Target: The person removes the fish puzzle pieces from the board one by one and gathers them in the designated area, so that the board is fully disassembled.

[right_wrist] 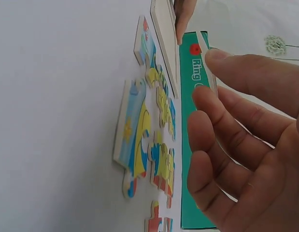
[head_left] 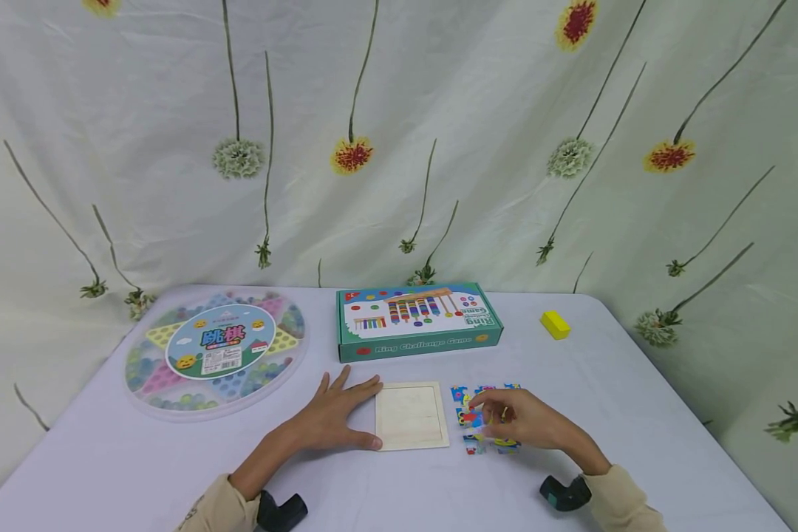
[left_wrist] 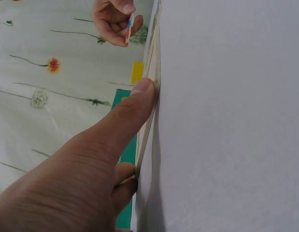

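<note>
A square wooden puzzle board (head_left: pixel 412 416) with a raised rim lies bare on the table. My left hand (head_left: pixel 334 415) is spread at its left side, the thumb touching the rim near the lower left corner and the other fingers toward the upper left. In the left wrist view, the thumb (left_wrist: pixel 135 101) lies along the board's edge. To the right of the board, my right hand (head_left: pixel 522 419) pinches a puzzle piece (left_wrist: pixel 129 29) between thumb and fingers, above the table. Beneath that hand, several colourful puzzle pieces (right_wrist: pixel 135 130) lie loosely grouped, partly hidden in the head view.
Behind the board is a green Ring Challenge Game box (head_left: pixel 419 323). A round Chinese checkers set (head_left: pixel 216 351) lies at the left. At the back right sits a yellow block (head_left: pixel 555 324). A floral cloth (head_left: pixel 399 89) hangs behind the table.
</note>
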`<action>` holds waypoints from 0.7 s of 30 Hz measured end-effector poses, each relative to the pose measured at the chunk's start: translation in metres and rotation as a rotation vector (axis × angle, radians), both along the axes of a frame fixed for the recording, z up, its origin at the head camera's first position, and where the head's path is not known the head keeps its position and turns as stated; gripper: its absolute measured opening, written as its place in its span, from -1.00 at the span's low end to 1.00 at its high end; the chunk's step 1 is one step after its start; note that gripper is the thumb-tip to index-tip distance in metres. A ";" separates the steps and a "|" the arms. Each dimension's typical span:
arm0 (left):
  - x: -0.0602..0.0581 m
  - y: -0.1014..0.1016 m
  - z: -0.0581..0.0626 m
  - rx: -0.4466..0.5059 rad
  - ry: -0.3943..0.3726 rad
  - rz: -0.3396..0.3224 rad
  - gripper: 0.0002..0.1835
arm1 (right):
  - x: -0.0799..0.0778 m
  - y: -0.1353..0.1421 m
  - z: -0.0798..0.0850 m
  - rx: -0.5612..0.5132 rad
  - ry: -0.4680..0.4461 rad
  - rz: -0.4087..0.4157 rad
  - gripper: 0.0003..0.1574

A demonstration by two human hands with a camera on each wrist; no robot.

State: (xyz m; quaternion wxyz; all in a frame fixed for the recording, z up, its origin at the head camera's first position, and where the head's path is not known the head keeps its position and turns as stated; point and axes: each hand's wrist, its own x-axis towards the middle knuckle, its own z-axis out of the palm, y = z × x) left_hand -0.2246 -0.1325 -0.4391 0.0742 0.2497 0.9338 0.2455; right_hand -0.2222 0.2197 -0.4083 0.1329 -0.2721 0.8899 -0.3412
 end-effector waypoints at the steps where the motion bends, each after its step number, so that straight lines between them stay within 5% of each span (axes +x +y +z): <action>1: 0.000 0.000 0.000 0.003 -0.001 -0.001 0.03 | 0.000 0.002 0.000 -0.002 0.000 -0.001 -0.57; 21: -0.003 -0.001 -0.004 -0.009 0.008 0.001 0.05 | 0.007 0.035 -0.001 -0.048 -0.065 -0.070 -0.55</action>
